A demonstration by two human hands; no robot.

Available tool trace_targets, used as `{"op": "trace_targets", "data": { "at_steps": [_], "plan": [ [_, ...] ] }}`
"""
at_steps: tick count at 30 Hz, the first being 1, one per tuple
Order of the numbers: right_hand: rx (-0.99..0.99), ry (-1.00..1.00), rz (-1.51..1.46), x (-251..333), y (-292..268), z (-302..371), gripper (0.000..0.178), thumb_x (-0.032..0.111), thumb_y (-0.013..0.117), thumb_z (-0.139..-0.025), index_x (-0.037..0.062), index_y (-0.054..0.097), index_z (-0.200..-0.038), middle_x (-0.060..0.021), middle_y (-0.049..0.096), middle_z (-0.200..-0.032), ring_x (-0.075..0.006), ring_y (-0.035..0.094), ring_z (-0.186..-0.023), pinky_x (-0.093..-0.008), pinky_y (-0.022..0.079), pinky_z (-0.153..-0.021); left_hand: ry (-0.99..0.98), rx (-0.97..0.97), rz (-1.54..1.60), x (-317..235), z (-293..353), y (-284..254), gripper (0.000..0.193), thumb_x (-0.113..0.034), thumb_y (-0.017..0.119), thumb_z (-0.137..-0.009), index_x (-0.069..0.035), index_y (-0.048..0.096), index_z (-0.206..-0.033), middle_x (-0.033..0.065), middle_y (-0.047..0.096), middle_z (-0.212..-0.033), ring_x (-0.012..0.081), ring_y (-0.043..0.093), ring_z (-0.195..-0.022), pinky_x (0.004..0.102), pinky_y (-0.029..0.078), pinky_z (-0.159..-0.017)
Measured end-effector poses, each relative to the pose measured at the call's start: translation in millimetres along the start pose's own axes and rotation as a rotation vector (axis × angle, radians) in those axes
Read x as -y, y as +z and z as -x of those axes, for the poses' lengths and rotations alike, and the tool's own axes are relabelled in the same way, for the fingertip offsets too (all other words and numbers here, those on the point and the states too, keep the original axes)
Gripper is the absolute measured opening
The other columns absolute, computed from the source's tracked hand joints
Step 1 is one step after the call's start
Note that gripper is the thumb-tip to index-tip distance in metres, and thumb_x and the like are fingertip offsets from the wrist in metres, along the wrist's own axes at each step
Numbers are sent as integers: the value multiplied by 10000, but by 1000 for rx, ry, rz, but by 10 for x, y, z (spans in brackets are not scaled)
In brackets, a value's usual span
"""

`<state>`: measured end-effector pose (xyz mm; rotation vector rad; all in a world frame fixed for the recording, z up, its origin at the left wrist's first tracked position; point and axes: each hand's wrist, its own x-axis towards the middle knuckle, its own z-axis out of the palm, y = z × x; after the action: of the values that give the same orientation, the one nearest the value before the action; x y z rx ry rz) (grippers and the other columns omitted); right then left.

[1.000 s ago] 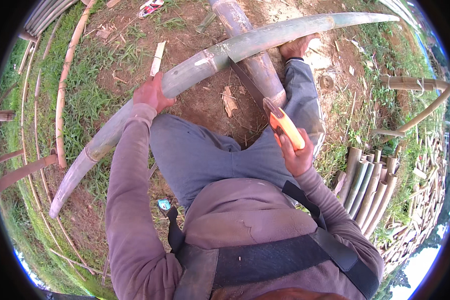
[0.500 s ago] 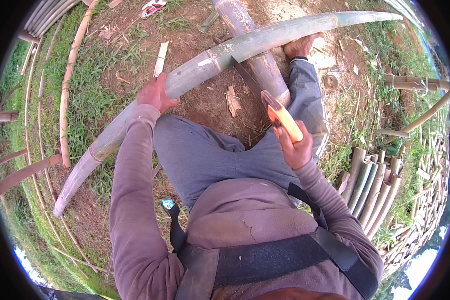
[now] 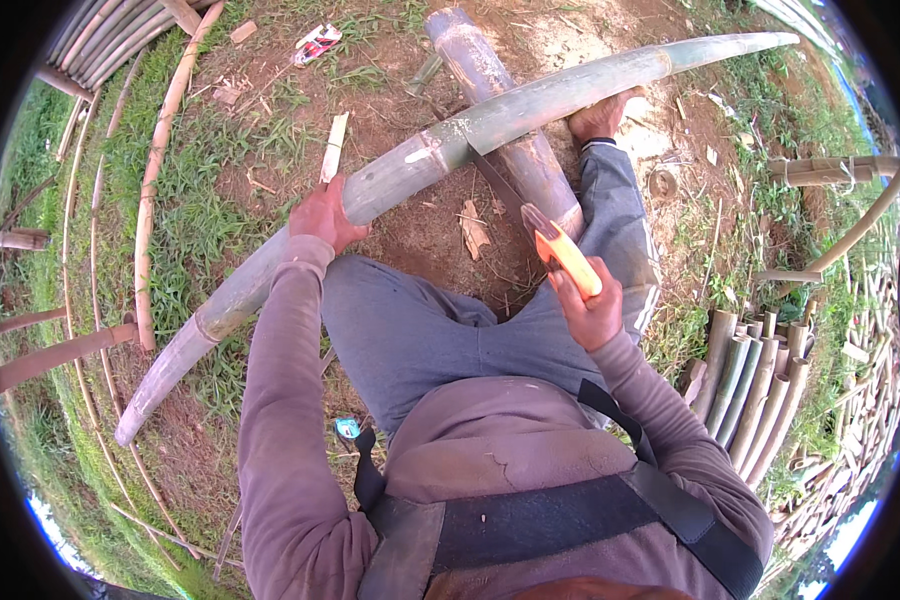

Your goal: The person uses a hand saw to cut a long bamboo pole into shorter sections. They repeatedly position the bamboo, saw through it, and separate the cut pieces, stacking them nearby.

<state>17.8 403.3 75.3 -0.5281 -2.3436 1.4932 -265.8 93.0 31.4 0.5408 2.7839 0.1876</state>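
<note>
A long greenish-grey bamboo pole (image 3: 530,112) lies slantwise before me, resting across a thicker bamboo log (image 3: 544,178). My left hand (image 3: 325,215) is closed on the pole, left of a pale-scraped joint. In my right hand (image 3: 592,308) is a handsaw (image 3: 562,255), held by its orange handle. Its dark blade meets the pole's near side just right of that joint, and the tip shows beyond the far side. How deep the cut goes is hidden. My right foot (image 3: 600,118) is bare and sits close against the pole's near side, right of the log.
Several cut bamboo lengths (image 3: 755,395) stand bundled at the right, near a heap of bamboo pieces (image 3: 870,400). A bamboo rail (image 3: 835,172) juts in at the right. Long poles (image 3: 152,190) line the left. A wood chip (image 3: 472,228) lies between my legs.
The saw has slid a little away from me through the pole, its handle now nearer the cut. My view has shifted slightly; the left hand keeps its place on the pole.
</note>
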Motion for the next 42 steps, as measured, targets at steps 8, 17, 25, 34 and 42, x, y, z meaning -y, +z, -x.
{"op": "trace_targets", "data": {
  "at_steps": [8, 17, 25, 34, 42],
  "plan": [
    [-59, -23, 50, -353, 601, -904, 212, 146, 771, -978, -36, 678, -1034, -107, 730, -790, -109, 638, -730, -336, 521, -633, 55, 0, 10, -169, -93, -35, 948, -420, 949, -669, -95, 523, -1451, 177, 681, -1299, 379, 700, -1157, 497, 562, -995],
    [57, 75, 134, 170, -388, 433, 274, 212, 798, -947, 25, 665, -1097, -190, 752, -849, -340, 790, -819, -412, 599, -712, 44, -49, -15, 27, -24, -4, 898, -435, 951, -653, -114, 548, -1389, 180, 695, -1246, 384, 707, -1122, 493, 570, -974],
    [-36, -43, 136, -176, 663, -1088, 382, 356, 750, -951, 25, 628, -1096, -283, 714, -880, -510, 689, -865, -570, 544, -766, 96, -40, 42, -113, -128, 63, 972, -462, 976, -596, -99, 543, -1387, 186, 690, -1251, 398, 695, -1144, 493, 567, -981],
    [68, -16, 109, 150, -373, 440, 356, 329, 777, -958, 41, 653, -1127, -200, 737, -829, -397, 752, -786, -464, 584, -689, -6, -64, -14, 69, -13, 51, 958, -478, 976, -567, -110, 557, -1345, 188, 697, -1250, 397, 690, -1154, 496, 562, -987],
    [27, 9, 221, 12, 634, -1081, 408, 411, 710, -969, 37, 628, -1109, -285, 715, -893, -521, 689, -866, -592, 532, -785, 14, 23, 25, -53, -87, 3, 975, -451, 962, -572, -120, 536, -1385, 185, 692, -1265, 401, 696, -1137, 507, 565, -984]
  ]
}}
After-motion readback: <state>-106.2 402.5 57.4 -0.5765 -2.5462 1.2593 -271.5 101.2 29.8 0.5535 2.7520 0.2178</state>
